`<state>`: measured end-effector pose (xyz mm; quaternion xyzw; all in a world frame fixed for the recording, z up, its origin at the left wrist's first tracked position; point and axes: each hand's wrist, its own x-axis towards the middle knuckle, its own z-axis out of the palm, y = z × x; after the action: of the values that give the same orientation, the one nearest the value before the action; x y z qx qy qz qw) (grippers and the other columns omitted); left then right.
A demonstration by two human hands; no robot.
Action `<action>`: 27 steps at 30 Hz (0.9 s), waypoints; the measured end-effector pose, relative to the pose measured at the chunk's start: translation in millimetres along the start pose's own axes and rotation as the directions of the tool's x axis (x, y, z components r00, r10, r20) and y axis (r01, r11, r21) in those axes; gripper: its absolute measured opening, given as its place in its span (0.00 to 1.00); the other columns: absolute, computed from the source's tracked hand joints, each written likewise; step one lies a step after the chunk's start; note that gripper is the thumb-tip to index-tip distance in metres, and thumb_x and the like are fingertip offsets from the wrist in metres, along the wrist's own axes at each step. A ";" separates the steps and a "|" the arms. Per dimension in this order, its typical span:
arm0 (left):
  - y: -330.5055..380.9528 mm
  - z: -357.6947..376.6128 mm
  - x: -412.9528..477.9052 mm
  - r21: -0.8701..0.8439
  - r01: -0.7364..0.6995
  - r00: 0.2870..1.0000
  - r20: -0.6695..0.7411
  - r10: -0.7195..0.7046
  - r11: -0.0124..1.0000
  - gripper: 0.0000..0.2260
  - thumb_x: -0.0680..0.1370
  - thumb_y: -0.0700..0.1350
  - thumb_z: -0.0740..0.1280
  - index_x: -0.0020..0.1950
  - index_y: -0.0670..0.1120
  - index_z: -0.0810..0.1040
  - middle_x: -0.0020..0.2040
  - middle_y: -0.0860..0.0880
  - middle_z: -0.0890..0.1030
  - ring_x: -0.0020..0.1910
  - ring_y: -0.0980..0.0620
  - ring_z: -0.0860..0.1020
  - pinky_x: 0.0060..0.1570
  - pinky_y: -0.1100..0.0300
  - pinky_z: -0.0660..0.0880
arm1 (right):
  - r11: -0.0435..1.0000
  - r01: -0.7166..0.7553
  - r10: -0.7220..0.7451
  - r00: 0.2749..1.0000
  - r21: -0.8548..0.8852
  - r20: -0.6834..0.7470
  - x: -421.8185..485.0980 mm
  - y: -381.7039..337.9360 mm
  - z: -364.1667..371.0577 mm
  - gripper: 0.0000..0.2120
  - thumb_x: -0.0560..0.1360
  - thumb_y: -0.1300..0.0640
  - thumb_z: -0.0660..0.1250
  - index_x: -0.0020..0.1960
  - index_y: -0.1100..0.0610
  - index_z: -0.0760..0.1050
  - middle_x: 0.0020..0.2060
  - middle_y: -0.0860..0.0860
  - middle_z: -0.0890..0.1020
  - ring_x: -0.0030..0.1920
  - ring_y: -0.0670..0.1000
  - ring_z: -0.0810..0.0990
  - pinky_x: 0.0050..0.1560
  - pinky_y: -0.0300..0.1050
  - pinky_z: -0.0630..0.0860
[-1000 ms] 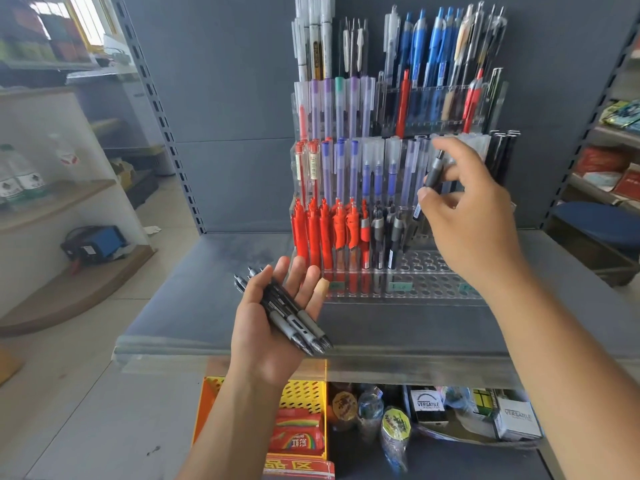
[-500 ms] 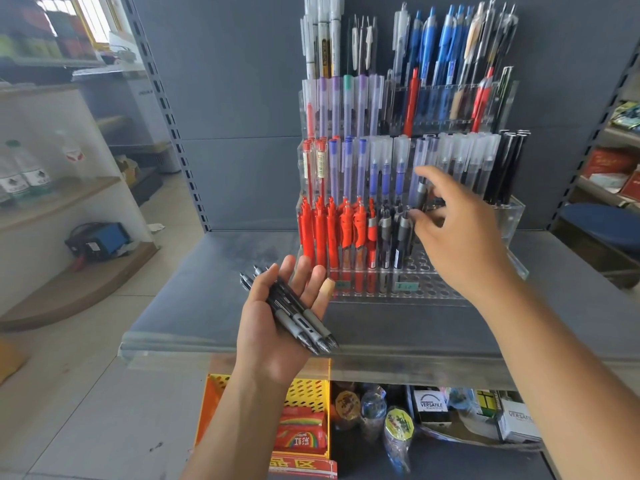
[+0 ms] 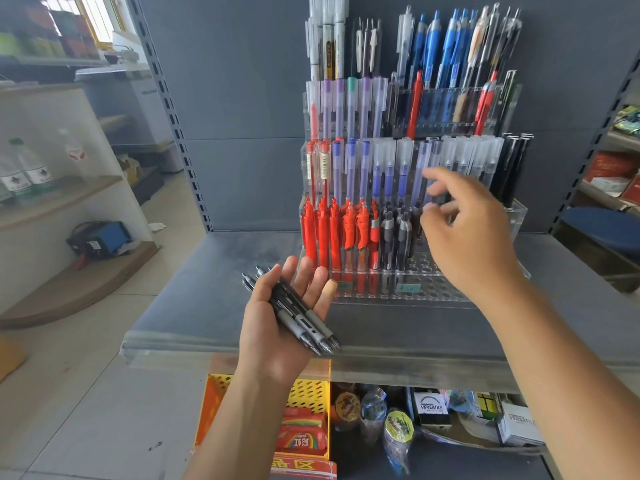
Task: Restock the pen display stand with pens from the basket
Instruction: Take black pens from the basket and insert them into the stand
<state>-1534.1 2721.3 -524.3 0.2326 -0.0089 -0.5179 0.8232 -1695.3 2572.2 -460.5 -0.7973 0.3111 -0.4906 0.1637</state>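
The clear tiered pen display stand [image 3: 433,292] sits on a grey shelf, its front row filled with red pens [image 3: 325,233] and a few black pens [image 3: 394,237]. My left hand [image 3: 273,341] is palm up below the stand and holds several black pens [image 3: 304,320], with the thumb laid over them and the fingers straight. My right hand [image 3: 474,237] hovers in front of the stand beside the standing black pens. Its fingers are loosely bent and blurred, and I see nothing between them. The yellow basket [image 3: 214,386] stands under the shelf, partly hidden by my left arm.
Empty holes lie in the stand's front row to the right of the black pens. The grey shelf [image 3: 207,299] has a clear front lip. Below it lie boxes, bottles and packets [image 3: 429,407]. White shelving with bottles [image 3: 24,174] stands at the left.
My right hand carried a black pen down from the middle tier to the front row and no longer holds it. The left hand stayed with its pens.
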 end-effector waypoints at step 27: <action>0.6 -0.7 -1.7 -0.017 0.059 0.998 0.010 -0.058 0.998 0.26 0.78 0.62 0.65 0.69 0.47 0.78 0.65 0.42 0.81 0.67 0.40 0.77 0.73 0.39 0.66 | 0.954 0.228 -0.046 0.756 -0.196 0.653 -45.2 -90.1 73.8 0.13 0.84 0.49 0.56 0.63 0.54 0.73 0.48 0.50 0.78 0.49 0.54 0.80 0.40 0.46 0.68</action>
<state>-1534.3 2723.3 -524.3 0.2234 -0.0014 -0.5429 0.8096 -1614.5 2666.5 -474.5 -0.9518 0.2389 -0.1536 0.1158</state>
